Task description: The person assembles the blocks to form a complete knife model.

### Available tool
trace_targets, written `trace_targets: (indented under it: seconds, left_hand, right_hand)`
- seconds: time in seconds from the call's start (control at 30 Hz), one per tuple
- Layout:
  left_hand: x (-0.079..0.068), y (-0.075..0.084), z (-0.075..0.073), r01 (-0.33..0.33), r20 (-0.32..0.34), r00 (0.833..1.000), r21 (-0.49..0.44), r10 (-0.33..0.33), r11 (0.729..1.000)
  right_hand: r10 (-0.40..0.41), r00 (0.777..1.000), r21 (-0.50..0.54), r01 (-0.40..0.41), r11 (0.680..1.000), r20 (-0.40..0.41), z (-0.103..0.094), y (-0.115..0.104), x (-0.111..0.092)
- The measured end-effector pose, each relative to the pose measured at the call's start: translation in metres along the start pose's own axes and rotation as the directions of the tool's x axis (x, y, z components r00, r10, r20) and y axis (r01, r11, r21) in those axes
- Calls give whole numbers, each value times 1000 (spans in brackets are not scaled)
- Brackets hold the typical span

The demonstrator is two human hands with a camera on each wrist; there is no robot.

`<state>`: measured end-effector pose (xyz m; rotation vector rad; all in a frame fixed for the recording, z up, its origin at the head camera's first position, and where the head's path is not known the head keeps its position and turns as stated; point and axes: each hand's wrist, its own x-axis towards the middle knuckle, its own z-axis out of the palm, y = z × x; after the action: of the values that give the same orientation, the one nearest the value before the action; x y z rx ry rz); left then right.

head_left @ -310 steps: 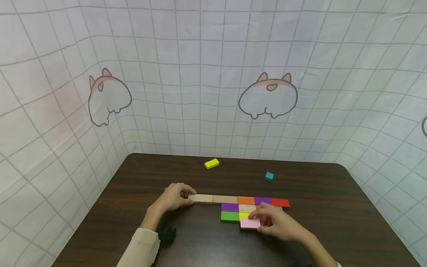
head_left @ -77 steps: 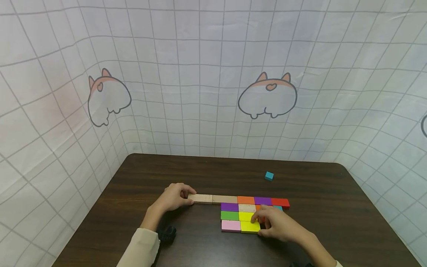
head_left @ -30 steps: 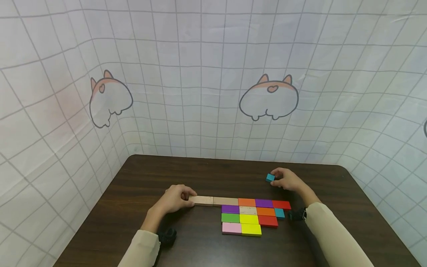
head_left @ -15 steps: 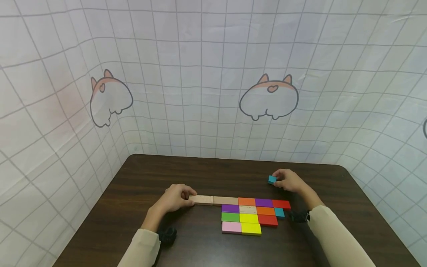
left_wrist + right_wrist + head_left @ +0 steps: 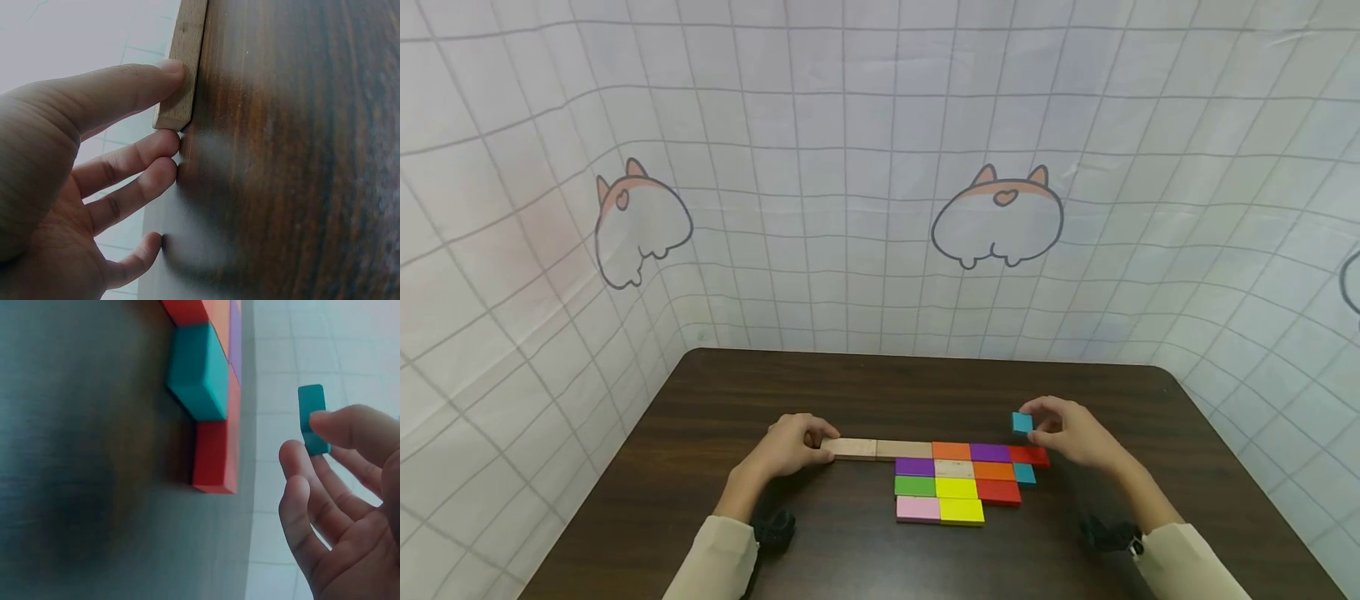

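My right hand (image 5: 1075, 432) pinches a small teal block (image 5: 1022, 423) between thumb and fingertips. It is held off the table, just behind the right end of the back row. In the right wrist view, the held teal block (image 5: 314, 419) is apart from the laid blocks. My left hand (image 5: 790, 444) holds the left end of a plain wooden block (image 5: 853, 449) lying flat. The left wrist view has the thumb on that wooden block's (image 5: 186, 56) side; the index finger is mostly hidden. Rightward in line lie another plain block (image 5: 904, 450), an orange, a purple and a red block (image 5: 1030, 455).
Against the back row's front side sit three shorter rows, including a second teal block (image 5: 1025, 475), a red block (image 5: 998, 492), a green block (image 5: 914, 487), a pink block (image 5: 917, 509) and a yellow block (image 5: 962, 512). A gridded curtain (image 5: 865, 208) stands behind the dark table (image 5: 820, 550).
The pink block has shifted left, and the far yellow block now lies beside it. My right hand has taken the teal block from the back and brought it nearer. The left hand has stayed.
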<state>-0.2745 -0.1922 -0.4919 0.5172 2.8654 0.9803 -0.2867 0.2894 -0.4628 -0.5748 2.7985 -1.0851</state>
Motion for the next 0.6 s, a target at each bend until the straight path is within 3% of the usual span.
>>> trace_targets:
  seconds: [0.3,0.6]
  left_hand:
    - [-1,-2,-1,0,-4,1000,6,0,1000]
    - [-1,-1,0,18,2,1000,15,-18,1000]
  right_hand:
    - [-72,997,42,72,997,4,11,-7,-46]
    - [-154,988,60,154,986,3,19,-13,-72]
